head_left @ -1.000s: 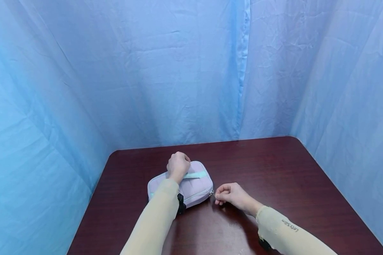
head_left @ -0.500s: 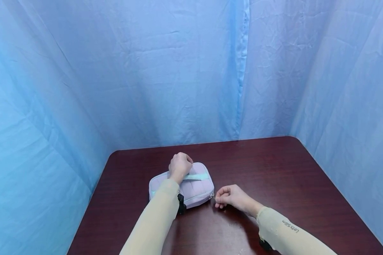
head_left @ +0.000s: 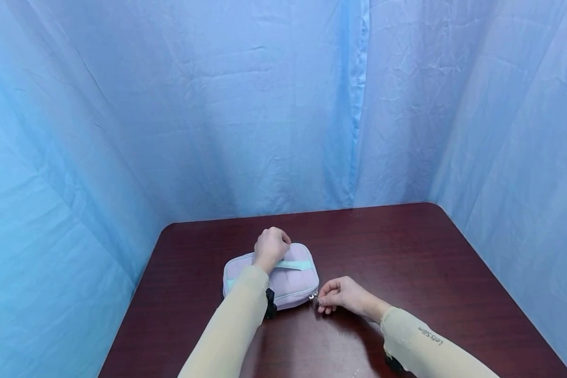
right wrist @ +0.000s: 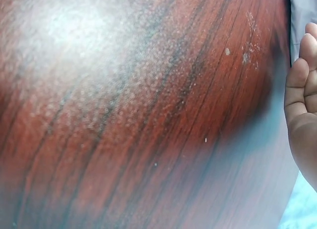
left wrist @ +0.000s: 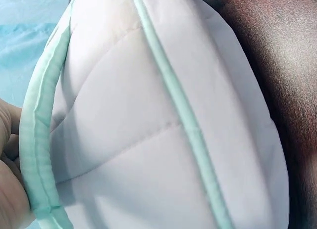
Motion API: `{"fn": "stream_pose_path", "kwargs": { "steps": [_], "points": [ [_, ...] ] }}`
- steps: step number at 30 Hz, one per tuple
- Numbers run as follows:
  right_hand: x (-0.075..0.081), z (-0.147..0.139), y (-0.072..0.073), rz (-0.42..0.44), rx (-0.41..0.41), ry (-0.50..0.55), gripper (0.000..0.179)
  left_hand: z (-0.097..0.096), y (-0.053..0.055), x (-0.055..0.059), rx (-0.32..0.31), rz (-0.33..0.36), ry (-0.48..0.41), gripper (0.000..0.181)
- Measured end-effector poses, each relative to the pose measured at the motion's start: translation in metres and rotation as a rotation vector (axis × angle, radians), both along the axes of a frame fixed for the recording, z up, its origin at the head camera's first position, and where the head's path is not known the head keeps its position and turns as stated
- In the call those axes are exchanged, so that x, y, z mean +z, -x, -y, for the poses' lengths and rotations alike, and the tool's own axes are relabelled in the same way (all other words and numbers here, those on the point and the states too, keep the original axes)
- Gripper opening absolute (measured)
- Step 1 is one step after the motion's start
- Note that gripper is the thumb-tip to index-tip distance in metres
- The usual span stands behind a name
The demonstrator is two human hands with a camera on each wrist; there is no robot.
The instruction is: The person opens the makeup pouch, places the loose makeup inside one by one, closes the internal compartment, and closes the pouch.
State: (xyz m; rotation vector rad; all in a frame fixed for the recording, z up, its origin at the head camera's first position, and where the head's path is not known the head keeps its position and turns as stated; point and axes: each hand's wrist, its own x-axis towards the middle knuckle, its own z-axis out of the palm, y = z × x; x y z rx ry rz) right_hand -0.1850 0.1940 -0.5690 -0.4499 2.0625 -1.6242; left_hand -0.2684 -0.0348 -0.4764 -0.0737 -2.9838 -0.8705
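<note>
A lavender zip pouch (head_left: pixel 295 283) with mint trim lies on the dark red table. Across its top runs a mint strap handle (head_left: pixel 298 264). My left hand (head_left: pixel 270 248) grips the pouch near its far edge, fingertips mostly hidden in the head view. The left wrist view has that hand's fingers (left wrist: pixel 10 189) curled beside the mint strap. At the pouch's near right corner, my right hand (head_left: pixel 349 296) pinches the small metal zipper pull (head_left: pixel 313 296) between thumb and forefinger. Only part of the right hand (right wrist: pixel 304 110) enters the right wrist view, at its right edge.
The wooden table (head_left: pixel 382 247) has rounded far corners and a glossy top. Blue curtains (head_left: pixel 283 105) hang behind it and along both sides. Black wrist straps (head_left: pixel 270 303) show at the cuffs of the pale sleeves.
The pouch has shifted slightly right and toward me, my left hand moving along with it. My right hand has sunk a little nearer, still pinching the zipper pull.
</note>
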Motion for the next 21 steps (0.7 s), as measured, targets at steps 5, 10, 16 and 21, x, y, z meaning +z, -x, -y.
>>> {"fn": "stream_pose_path", "kwargs": {
  "steps": [5,10,16,21],
  "points": [
    [-0.001,0.000,-0.001,0.000,0.017,-0.001,0.020,-0.004,0.000,-0.001,-0.024,0.014,0.003,0.010],
    [0.002,-0.004,-0.001,0.012,0.045,-0.011,0.022,-0.005,-0.001,-0.003,-0.092,0.042,-0.019,0.010],
    [0.009,-0.015,0.001,0.003,0.088,-0.058,0.027,0.003,-0.003,-0.005,-0.199,0.026,-0.012,0.014],
    [0.015,-0.028,0.004,-0.006,0.070,-0.123,0.027,0.017,-0.002,-0.002,-0.278,0.028,-0.016,0.021]
  ]
}}
